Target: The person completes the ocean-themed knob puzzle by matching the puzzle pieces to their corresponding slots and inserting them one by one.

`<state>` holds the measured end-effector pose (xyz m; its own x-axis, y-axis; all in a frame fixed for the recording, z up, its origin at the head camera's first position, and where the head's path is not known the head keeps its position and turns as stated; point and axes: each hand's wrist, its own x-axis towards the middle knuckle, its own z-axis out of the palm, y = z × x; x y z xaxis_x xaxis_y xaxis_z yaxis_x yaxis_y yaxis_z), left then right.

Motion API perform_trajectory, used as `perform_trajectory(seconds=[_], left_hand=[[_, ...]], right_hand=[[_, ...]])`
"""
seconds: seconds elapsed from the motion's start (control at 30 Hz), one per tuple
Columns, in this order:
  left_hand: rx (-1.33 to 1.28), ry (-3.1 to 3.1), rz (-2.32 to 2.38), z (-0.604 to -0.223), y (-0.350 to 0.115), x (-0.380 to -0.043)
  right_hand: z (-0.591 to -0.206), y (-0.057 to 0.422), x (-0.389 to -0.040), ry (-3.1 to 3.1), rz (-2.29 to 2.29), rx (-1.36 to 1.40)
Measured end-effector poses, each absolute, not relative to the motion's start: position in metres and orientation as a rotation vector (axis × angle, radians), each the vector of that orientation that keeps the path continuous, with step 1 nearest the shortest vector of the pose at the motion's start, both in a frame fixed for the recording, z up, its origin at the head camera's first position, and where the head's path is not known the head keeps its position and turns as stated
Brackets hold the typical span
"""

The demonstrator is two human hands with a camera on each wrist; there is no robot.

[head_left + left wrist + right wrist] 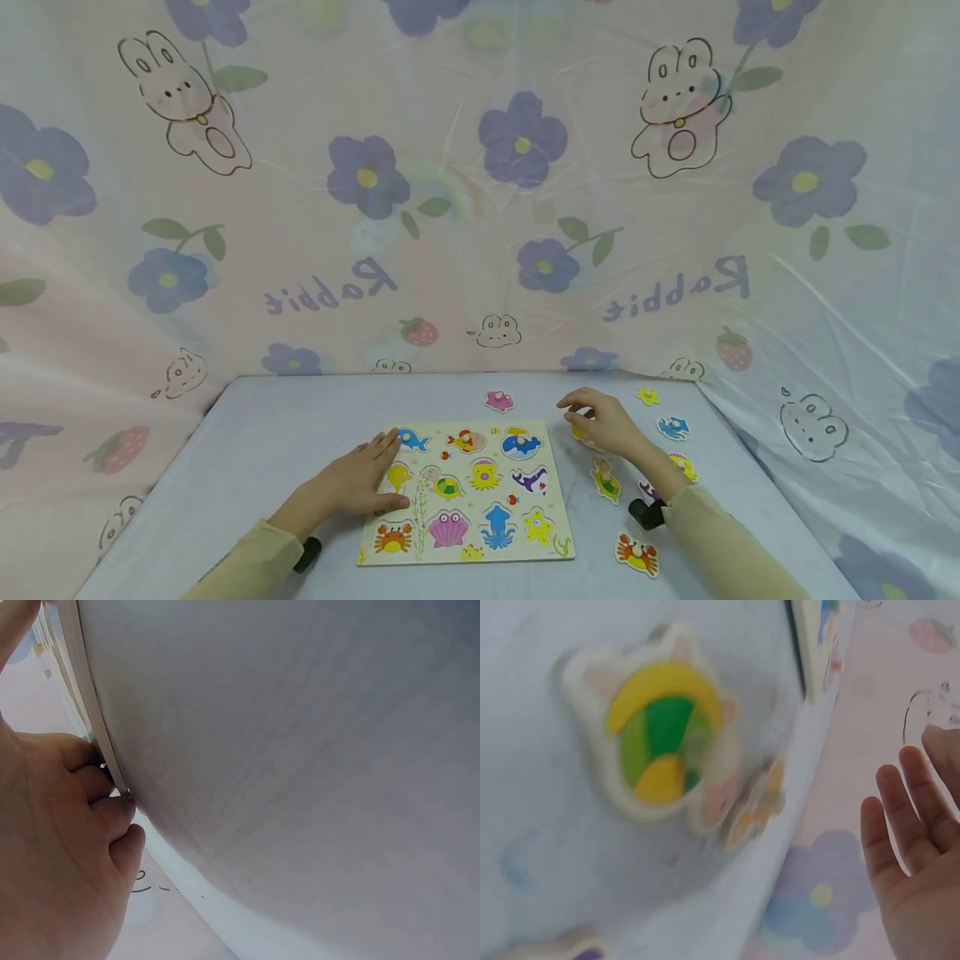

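A cream wooden puzzle board [491, 550] with sea-animal pictures lies flat on the table. My left hand [360, 479] holds its left edge, thumb over the top; in the left wrist view the fingers [116, 814] curl against the board's side [90, 705]. My right hand [603, 425] hovers right of the board, holding nothing, over a partly hidden yellow piece [579, 434]. In the right wrist view its fingers [904, 814] are spread and nearly straight. A turtle piece [604, 481] lies just below that hand.
A pink piece [499, 402] lies behind the board. To the right are a yellow star [647, 396], a blue piece [672, 427], a yellow piece [684, 467], a purple piece [648, 490] partly behind the right wrist, and a crab [637, 556]. A printed curtain [450, 250] hangs behind the table.
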<state>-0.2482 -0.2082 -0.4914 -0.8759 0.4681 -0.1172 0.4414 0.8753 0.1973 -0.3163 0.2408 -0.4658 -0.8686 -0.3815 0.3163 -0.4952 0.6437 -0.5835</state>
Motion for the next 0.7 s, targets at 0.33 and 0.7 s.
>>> perform_trajectory(seconds=[0.33,0.7], left_hand=[[0.711,2.883,0.238,-0.493,-0.209,-0.249],[0.704,2.885,0.242,-0.495,-0.21,-0.25]], right_hand=[[-0.482,0.272,-0.329,-2.8,1.02,0.6],[-0.495,0.285,-0.329,-2.922,1.078,0.572]])
